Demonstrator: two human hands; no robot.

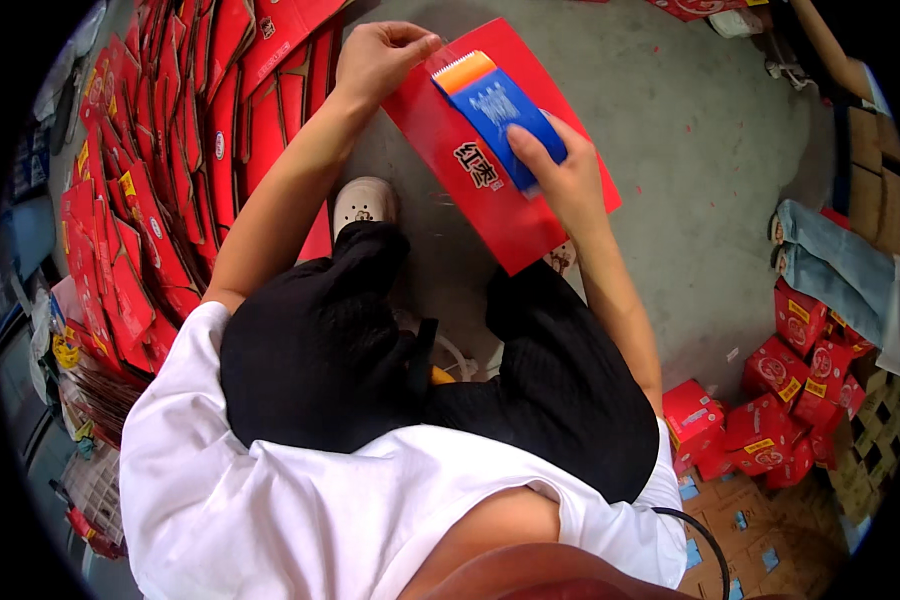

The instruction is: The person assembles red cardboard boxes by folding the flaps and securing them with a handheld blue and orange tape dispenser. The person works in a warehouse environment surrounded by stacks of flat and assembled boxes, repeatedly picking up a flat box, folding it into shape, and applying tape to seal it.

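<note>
My right hand [560,170] is closed round a tape dispenser [495,110], blue with an orange toothed end. It lies tilted over a red cardboard box [440,140] with dark lettering, held above my knees. Beside the box's upper left corner is my left hand [385,60], thumb and fingers pinched together close to the toothed end. What sits in that pinch is too small to make out; a faint clear sheen shows near the fingertips. The box's underside is hidden.
Flattened red cartons [210,130] stand stacked to my left. Made-up red boxes [770,420] are piled at the right, by brown cardboard [770,525]. Another person's arm [830,45] and legs in light blue trousers [835,265] show at the right. Grey floor [670,200] lies ahead.
</note>
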